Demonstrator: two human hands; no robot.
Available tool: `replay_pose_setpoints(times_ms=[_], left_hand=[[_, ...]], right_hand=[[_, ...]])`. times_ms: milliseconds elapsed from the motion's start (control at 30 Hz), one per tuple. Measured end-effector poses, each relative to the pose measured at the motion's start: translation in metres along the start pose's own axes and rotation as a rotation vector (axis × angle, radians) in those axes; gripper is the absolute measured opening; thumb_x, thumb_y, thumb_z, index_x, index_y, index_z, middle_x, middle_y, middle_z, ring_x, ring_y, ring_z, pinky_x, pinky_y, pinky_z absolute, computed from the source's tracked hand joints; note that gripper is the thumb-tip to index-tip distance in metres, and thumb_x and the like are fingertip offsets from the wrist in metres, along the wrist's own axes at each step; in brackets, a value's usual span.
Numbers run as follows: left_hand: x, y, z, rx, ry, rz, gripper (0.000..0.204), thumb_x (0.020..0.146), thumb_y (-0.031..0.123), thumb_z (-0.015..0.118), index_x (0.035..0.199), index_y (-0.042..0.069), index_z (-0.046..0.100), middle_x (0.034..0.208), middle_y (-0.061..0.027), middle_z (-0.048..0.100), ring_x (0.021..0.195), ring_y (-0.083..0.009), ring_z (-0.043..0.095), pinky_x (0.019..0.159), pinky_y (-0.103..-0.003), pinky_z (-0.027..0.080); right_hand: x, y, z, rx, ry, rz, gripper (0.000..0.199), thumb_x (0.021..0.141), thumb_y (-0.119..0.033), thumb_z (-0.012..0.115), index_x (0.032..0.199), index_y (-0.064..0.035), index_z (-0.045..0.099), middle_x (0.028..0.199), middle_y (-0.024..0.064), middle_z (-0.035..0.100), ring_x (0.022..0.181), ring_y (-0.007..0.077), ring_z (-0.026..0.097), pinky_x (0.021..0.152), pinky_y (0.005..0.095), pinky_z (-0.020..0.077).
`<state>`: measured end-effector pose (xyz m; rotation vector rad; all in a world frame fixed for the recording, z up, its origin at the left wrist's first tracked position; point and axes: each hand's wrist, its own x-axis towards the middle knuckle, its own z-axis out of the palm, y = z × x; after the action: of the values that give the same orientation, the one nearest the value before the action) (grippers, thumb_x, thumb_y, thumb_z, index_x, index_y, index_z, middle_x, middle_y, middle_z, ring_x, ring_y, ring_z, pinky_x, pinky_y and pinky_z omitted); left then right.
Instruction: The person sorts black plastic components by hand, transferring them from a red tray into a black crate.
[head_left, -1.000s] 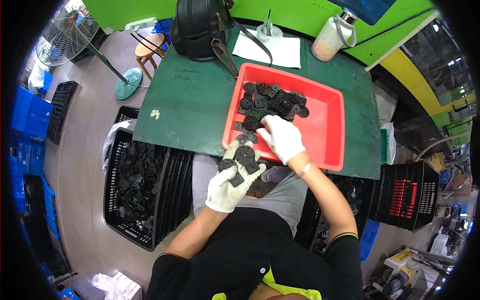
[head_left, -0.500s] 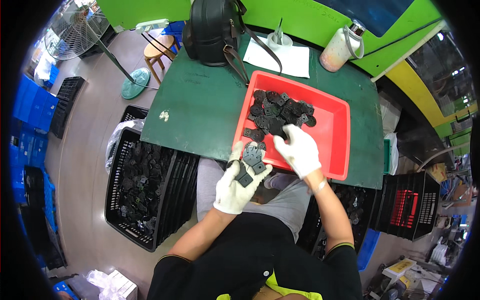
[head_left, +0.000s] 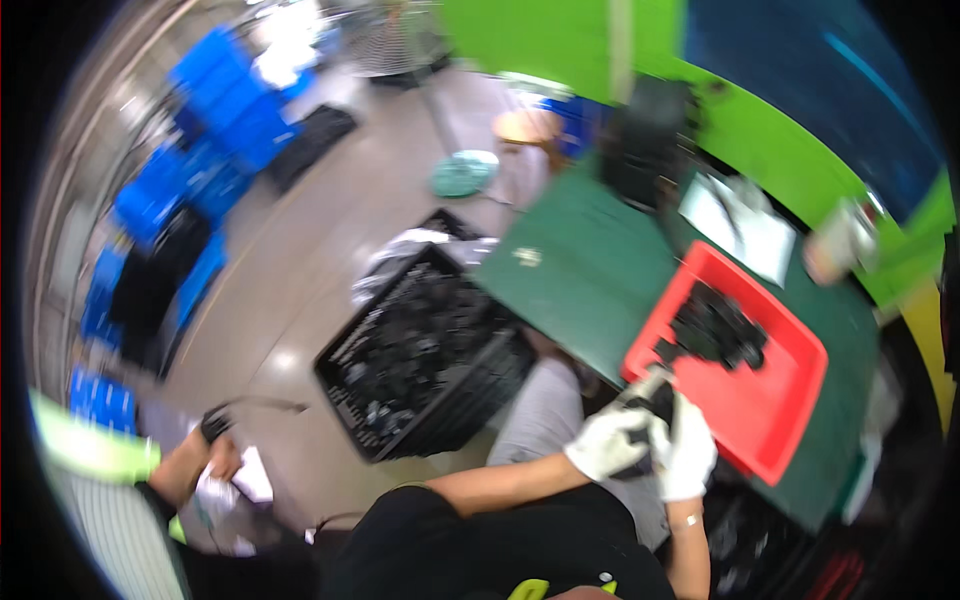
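You are holding both gloved hands together just in front of your lap, your left hand (head_left: 607, 443) and right hand (head_left: 686, 452) curling their fingers around a small black part (head_left: 655, 404) pinched between them. The blur is hiding which way the part is pointing. Just beyond your fingertips, the red tray (head_left: 790, 400) is holding a pile of black parts (head_left: 715, 328), and a black crate (head_left: 425, 350) to the left of your fingers is sitting full of more.
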<state>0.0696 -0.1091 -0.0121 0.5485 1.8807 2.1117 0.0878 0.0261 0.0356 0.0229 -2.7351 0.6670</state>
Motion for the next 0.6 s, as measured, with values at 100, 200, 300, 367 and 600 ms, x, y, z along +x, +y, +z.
replay_pose_setpoints(times_ms=[100, 200, 300, 367, 600], left_hand=[[0.023, 0.003, 0.020, -1.269, -0.004, -0.244, 0.072, 0.078, -0.003, 0.047, 0.146, 0.009, 0.025, 0.141, -0.0053, 0.040, 0.122, -0.0151, 0.044, 0.099, -0.031, 0.040], [0.022, -0.005, 0.013, -1.416, -0.111, -0.182, 0.077, 0.074, -0.005, 0.047, 0.146, 0.007, 0.021, 0.145, -0.0107, 0.034, 0.130, -0.0200, 0.038, 0.106, -0.032, 0.033], [0.015, 0.009, 0.009, -1.484, -0.045, -0.156, 0.078, 0.074, -0.005, 0.049, 0.146, 0.008, 0.021, 0.148, -0.0113, 0.029, 0.134, -0.0237, 0.033, 0.110, -0.034, 0.028], [0.015, 0.007, 0.007, -1.465, -0.068, -0.150, 0.079, 0.073, -0.008, 0.048, 0.146, 0.009, 0.022, 0.147, -0.0115, 0.032, 0.131, -0.0234, 0.038, 0.108, -0.033, 0.031], [0.023, -0.001, 0.024, -1.333, 0.028, -0.256, 0.057, 0.088, 0.001, 0.052, 0.141, 0.008, 0.032, 0.121, -0.0076, 0.051, 0.110, -0.0165, 0.053, 0.097, -0.029, 0.043]], right_hand=[[-0.001, 0.008, -0.004, 0.043, 0.011, 0.073, 0.039, 0.080, -0.020, 0.063, 0.115, -0.0040, 0.057, 0.094, 0.0154, 0.061, 0.086, 0.0339, 0.061, 0.073, 0.0421, 0.0479], [0.002, 0.007, -0.007, 0.171, 0.057, 0.051, 0.032, 0.080, -0.014, 0.063, 0.109, -0.0003, 0.058, 0.088, 0.0184, 0.060, 0.080, 0.0356, 0.061, 0.069, 0.0421, 0.0473], [0.004, 0.005, -0.010, 0.226, 0.023, 0.071, 0.033, 0.081, -0.013, 0.062, 0.110, 0.0020, 0.057, 0.090, 0.0193, 0.061, 0.081, 0.0356, 0.060, 0.072, 0.0407, 0.0470], [0.003, -0.005, -0.017, 0.246, 0.002, 0.100, 0.032, 0.081, -0.013, 0.061, 0.109, 0.0023, 0.057, 0.089, 0.0194, 0.061, 0.081, 0.0356, 0.060, 0.072, 0.0402, 0.0465], [-0.004, -0.001, -0.010, 0.039, 0.008, 0.064, 0.037, 0.077, -0.013, 0.064, 0.111, -0.0018, 0.057, 0.089, 0.0165, 0.059, 0.081, 0.0338, 0.060, 0.070, 0.0419, 0.0472]])
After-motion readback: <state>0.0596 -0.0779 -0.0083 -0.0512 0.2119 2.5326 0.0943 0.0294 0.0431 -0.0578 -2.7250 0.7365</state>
